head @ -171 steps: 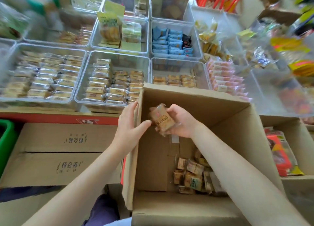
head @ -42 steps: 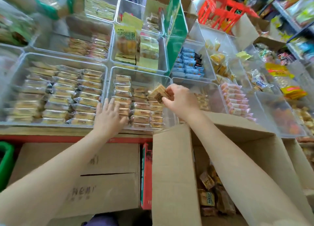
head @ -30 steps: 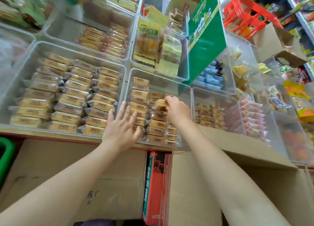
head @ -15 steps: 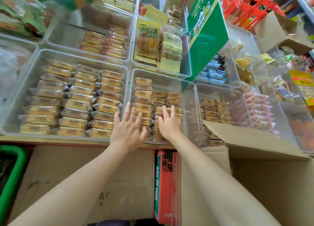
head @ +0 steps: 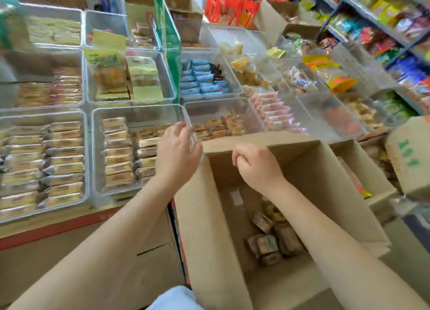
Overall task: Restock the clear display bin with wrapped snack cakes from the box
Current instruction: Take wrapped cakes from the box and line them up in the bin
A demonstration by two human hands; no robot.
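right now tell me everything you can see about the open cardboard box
The cardboard box is plain brown corrugated card, standing open with its flaps up, below the counter's front edge. A few wrapped snack cakes lie at its bottom. The right hand, fingers curled, is over the opening; the left hand is by its far left corner.

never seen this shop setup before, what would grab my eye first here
Two bare forearms reach in from below: the left hand hangs open at the near right corner of a clear display bin lined with wrapped snack cakes. The right hand is curled and empty over an open cardboard box with a few cakes at its bottom. Behind, a red basket stands out.
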